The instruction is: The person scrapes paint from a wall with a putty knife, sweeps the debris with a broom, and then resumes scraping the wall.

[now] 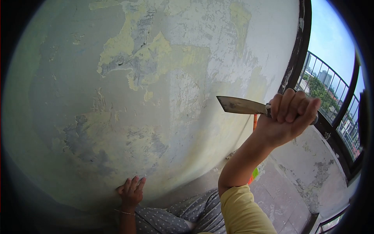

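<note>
My right hand is raised at the right, its fingers wrapped around the dark handle of a scraper. The scraper's flat metal blade has a slanted end and points left, in front of the wall. Handle parts show at both sides of the fist. Low down, my left hand rests with stretched fingers against the same wall, holding nothing that shows. Peeling paint, yellowish patches and grey scraped areas cover the wall's surface above that hand.
A dark-framed window with a railing outside stands at the right. Beneath it runs a stained low wall. Behind my right arm are an orange stick and a green-and-orange object near the tiled floor.
</note>
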The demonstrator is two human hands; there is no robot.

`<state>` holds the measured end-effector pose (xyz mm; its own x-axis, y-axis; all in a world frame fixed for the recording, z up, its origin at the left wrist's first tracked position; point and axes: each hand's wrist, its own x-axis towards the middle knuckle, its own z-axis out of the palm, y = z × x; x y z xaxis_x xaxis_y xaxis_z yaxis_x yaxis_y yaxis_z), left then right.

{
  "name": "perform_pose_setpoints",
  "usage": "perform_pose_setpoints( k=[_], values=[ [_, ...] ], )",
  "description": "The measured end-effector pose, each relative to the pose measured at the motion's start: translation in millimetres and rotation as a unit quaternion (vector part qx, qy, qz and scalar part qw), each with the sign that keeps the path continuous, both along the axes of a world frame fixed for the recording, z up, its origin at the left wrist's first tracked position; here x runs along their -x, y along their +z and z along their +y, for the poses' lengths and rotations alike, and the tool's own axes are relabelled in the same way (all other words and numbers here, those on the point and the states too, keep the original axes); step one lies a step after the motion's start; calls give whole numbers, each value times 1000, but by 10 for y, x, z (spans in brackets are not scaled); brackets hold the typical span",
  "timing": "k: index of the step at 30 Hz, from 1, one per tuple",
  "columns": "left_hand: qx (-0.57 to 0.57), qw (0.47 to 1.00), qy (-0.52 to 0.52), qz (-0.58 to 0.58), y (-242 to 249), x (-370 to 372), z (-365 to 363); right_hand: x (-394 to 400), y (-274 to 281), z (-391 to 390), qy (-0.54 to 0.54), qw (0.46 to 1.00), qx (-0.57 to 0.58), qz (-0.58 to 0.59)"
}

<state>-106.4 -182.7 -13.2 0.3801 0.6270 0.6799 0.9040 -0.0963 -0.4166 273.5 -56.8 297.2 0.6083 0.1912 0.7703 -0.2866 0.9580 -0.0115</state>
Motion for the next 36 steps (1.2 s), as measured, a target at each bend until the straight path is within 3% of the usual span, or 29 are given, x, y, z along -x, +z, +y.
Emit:
perform_pose_setpoints(
  k=[4,6,10,12,19,23,24,26,29,33,36],
  values=[
    [-2,1000,-4,-13,-23,-15,16,-45,-53,-34,8,996,-73,56],
    [-4,1000,-4,-12,-26,-18,21,397,-112,301,36,995,63,70],
    [-4,1000,1,3,29,-21,8,435,-128,332,75,992,70,75],
    [-3,1000,-1,14,37,-3,4,400,-105,263,31,998,51,27],
    [-3,1000,-4,-9,11,-13,-3,-94,-174,-24,83,983,-140,84],
    [3,1000,-19,4,-15,19,0,475,-129,372,30,996,67,57],
    [3,1000,-19,4,-24,24,-5,469,-134,359,29,996,69,55],
    [1,1000,-17,3,-28,14,9,463,-110,327,63,997,36,-32],
    [2,1000,-15,6,-6,8,6,362,-29,195,38,998,19,-44],
    [-3,1000,-7,-16,15,-34,3,-171,-56,-80,104,984,-143,5],
    [-5,1000,-9,-18,-6,-22,3,-211,-152,-147,115,978,-172,17]
  ],
)
